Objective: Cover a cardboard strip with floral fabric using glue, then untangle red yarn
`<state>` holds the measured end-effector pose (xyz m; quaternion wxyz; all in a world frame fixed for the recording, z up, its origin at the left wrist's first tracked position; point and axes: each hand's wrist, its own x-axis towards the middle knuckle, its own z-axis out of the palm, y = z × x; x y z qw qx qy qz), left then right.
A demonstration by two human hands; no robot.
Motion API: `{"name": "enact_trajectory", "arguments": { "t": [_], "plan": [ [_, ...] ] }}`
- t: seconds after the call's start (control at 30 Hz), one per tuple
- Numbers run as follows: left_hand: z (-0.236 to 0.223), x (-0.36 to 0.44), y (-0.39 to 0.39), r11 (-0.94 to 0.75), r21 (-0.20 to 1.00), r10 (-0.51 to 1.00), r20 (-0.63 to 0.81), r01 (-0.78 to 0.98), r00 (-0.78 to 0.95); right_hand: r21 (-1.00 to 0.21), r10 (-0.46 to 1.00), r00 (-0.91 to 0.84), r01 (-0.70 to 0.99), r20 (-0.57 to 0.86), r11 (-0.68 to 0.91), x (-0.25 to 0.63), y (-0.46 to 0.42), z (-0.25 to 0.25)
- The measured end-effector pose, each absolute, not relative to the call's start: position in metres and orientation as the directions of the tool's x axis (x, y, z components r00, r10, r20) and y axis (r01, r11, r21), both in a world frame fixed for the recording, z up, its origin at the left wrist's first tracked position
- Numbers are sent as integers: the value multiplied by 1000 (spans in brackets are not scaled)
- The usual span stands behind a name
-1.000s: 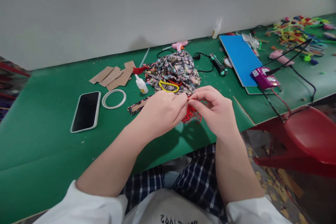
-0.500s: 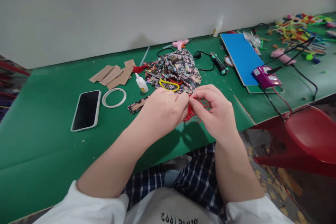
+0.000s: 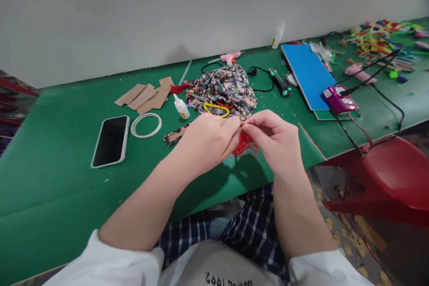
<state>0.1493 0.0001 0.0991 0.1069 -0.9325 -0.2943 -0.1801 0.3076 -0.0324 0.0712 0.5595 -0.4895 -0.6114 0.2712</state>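
Observation:
A bunch of red thread, like a tassel [image 3: 245, 145], hangs beneath my fingertips over the near side of the table. My left hand [image 3: 214, 136] is closed on its top, the fingers curled in. Thumb and forefinger of my right hand [image 3: 273, 138] pinch at the same spot, touching the left fingers. What lies exactly between the fingertips is hidden. Just behind my hands is a crumpled floral cloth [image 3: 231, 85] with yellow-handled scissors [image 3: 216, 109] on it. A cloth-edged cardboard strip [image 3: 174, 136] sticks out past my left wrist.
Left of my hands are a glue bottle [image 3: 181, 107], a tape ring [image 3: 146, 125], a phone [image 3: 110, 141] and cardboard pieces [image 3: 147, 96]. Behind and right lie a pink glue gun [image 3: 230, 57], a utility knife [image 3: 280, 82], a blue board [image 3: 308, 76] and a purple power socket [image 3: 340, 99] with cables.
The red threads have gathered from a spread under my right fingers into a hanging bunch. Both hands stay together in nearly the same place.

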Motion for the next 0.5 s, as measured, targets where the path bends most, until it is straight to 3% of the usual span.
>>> {"name": "enact_trajectory", "arguments": {
  "t": [0.2, 0.5],
  "plan": [
    [97, 149, 0, -790, -183, 478, 413, 585, 775, -840, 890, 110, 398, 442, 368, 309, -34, 75],
    [97, 149, 1, -789, -218, 474, 380, 575, 794, -831, 901, 92, 435, 425, 347, 309, -36, 76]
  ]
}}
